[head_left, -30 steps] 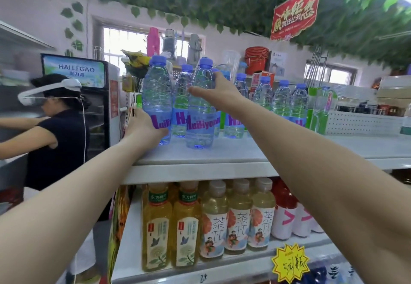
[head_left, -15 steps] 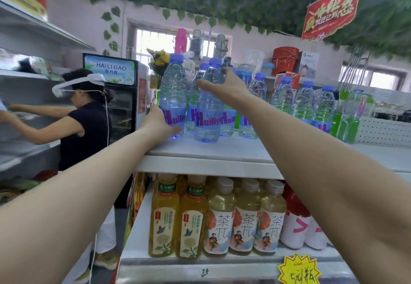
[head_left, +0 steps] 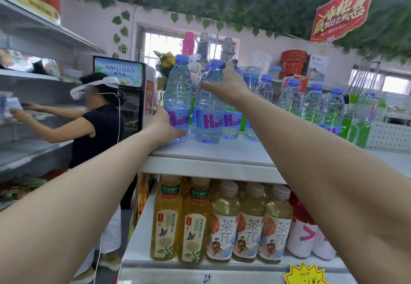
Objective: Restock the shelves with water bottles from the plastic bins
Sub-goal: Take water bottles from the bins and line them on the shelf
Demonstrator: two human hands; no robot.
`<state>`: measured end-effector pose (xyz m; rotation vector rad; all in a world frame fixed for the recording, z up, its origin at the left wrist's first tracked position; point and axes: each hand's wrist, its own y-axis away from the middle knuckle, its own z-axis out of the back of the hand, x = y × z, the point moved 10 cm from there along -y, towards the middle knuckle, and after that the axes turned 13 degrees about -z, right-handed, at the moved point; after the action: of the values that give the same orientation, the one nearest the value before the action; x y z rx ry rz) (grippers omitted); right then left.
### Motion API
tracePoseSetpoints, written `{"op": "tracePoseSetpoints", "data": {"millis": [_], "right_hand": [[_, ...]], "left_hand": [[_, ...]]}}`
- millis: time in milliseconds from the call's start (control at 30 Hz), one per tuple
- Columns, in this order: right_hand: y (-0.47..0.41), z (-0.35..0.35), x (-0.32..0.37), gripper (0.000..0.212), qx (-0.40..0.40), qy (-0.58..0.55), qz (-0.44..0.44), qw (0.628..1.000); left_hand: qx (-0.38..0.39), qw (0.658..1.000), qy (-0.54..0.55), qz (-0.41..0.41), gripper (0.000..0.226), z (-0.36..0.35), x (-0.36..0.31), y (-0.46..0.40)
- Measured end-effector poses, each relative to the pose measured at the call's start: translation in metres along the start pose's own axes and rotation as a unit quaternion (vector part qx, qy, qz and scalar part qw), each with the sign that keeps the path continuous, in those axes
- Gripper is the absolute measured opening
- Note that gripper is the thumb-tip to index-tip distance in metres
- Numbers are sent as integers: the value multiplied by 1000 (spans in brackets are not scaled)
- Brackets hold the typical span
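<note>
Several clear water bottles with blue caps and blue-purple labels stand on the white top shelf [head_left: 213, 154]. My left hand [head_left: 163, 126] grips the lower part of the leftmost water bottle [head_left: 179, 92], which stands upright at the shelf's left corner. My right hand [head_left: 226, 84] holds the shoulder of the second water bottle [head_left: 210, 119] just to its right, fingers curled over it below the cap. More water bottles [head_left: 312, 103] stand in a row further right and behind.
Yellow tea bottles [head_left: 195, 223] and pale tea bottles [head_left: 251, 226] fill the shelf below. Green bottles [head_left: 360, 126] stand at the right of the top shelf. A person [head_left: 97, 123] reaches into grey shelving on the left, beside a drinks fridge [head_left: 124, 77].
The view has drawn closer and shifted left. Both hands stay on the same two bottles; the second bottle now stands tighter against the first at the left corner.
</note>
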<state>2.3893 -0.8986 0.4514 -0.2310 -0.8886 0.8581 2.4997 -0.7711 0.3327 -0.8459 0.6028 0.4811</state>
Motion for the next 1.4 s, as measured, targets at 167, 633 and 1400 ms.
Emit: {"op": "tracePoseSetpoints", "data": {"millis": [167, 633, 1400], "right_hand": [[-2, -1, -3, 93, -27, 19, 9, 999], [44, 34, -16, 54, -128, 197, 116, 965], [380, 249, -488, 52, -89, 497, -94, 858]], "left_hand": [[-9, 1000, -3, 2, 71, 2, 1, -1], [-173, 919, -227, -273, 78, 20, -79, 25], [177, 869, -12, -463, 48, -470, -300, 270]]}}
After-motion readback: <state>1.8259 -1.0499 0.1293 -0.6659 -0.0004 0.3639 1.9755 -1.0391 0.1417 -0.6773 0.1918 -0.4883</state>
